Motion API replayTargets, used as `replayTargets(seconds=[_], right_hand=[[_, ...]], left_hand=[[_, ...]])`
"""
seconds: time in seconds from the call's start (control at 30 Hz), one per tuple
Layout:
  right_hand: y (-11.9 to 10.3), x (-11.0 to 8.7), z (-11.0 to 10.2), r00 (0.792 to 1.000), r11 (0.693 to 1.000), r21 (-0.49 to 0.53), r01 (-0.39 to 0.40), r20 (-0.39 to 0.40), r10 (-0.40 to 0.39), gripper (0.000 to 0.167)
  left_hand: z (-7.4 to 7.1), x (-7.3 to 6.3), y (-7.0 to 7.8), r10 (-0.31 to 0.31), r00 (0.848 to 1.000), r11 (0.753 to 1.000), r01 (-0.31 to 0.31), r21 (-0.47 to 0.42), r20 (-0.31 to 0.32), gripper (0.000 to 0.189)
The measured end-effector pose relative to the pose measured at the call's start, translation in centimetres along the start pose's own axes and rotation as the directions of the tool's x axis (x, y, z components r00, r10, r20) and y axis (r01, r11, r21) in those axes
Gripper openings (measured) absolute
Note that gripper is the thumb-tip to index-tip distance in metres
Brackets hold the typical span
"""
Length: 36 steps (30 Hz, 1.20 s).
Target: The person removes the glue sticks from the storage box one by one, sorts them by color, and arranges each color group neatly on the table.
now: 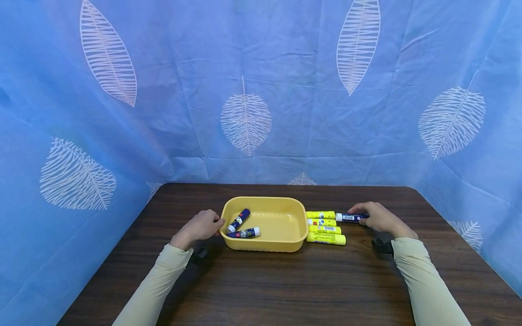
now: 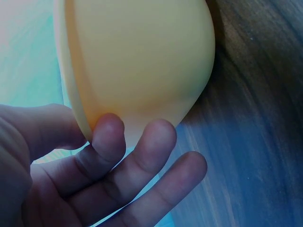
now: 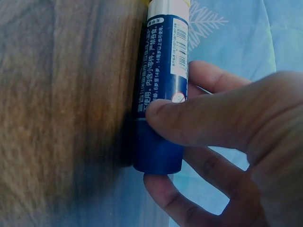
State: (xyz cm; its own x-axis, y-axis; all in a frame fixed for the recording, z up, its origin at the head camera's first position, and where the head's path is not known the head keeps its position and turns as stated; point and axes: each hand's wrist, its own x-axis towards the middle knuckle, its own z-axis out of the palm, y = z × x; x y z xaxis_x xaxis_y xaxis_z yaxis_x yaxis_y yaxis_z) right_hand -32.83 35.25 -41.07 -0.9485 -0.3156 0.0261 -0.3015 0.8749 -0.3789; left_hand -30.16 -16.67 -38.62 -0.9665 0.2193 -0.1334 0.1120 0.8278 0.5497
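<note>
My left hand (image 1: 201,225) pinches the left rim of a yellow plastic tray (image 1: 261,245). In the left wrist view the thumb is at the rim's inner side, with fingertips (image 2: 110,137) against the outer wall. Two dark blue glue sticks with white ends, one slanted (image 1: 238,220) and one nearer the front (image 1: 244,232), lie in the tray's left part. To the right of the tray, my right hand (image 1: 381,218) pinches another dark blue glue stick (image 3: 163,80) between thumb and fingers. One fingertip is at its blue end, and its white end points toward the yellow glue sticks.
Several yellow glue sticks (image 1: 326,238) lie side by side against the tray's right wall. Everything stands on a dark wooden table (image 1: 285,285). A blue cloth (image 1: 281,117) with white leaf prints hangs behind and along both sides.
</note>
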Motion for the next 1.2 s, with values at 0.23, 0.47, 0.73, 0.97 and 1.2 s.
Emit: replayTargets(seconds=[0.23,0.47,0.73,0.97,1.2], right_hand=[[-0.08,-0.03,-0.02,1.000,1.000,-0.004,0.004,0.000,-0.004,0.033],[-0.19,-0.06,0.02,1.000,1.000,0.002,0.000,0.003,0.000,0.033],[-0.26,-0.10,0.10,1.000,1.000,0.011,-0.004,0.002,0.004,0.034],[-0.06,-0.05,0.25,1.000,1.000,0.025,-0.013,0.009,0.013,0.035],[0.07,-0.12,0.18,1.000,0.999,0.033,-0.003,0.012,0.003,0.036]], left_hand=[[-0.09,-0.11,0.12,-0.007,1.000,1.000,0.007,-0.005,0.004,0.031],[-0.07,-0.17,0.12,-0.008,1.000,1.000,0.008,0.000,0.003,0.031],[0.07,-0.07,-0.02,-0.002,1.000,1.000,0.002,0.001,0.001,0.032],[0.11,0.07,-0.13,0.019,1.000,1.000,-0.019,0.006,0.002,0.033],[0.10,0.00,-0.07,0.012,1.000,1.000,-0.012,0.006,0.002,0.032]])
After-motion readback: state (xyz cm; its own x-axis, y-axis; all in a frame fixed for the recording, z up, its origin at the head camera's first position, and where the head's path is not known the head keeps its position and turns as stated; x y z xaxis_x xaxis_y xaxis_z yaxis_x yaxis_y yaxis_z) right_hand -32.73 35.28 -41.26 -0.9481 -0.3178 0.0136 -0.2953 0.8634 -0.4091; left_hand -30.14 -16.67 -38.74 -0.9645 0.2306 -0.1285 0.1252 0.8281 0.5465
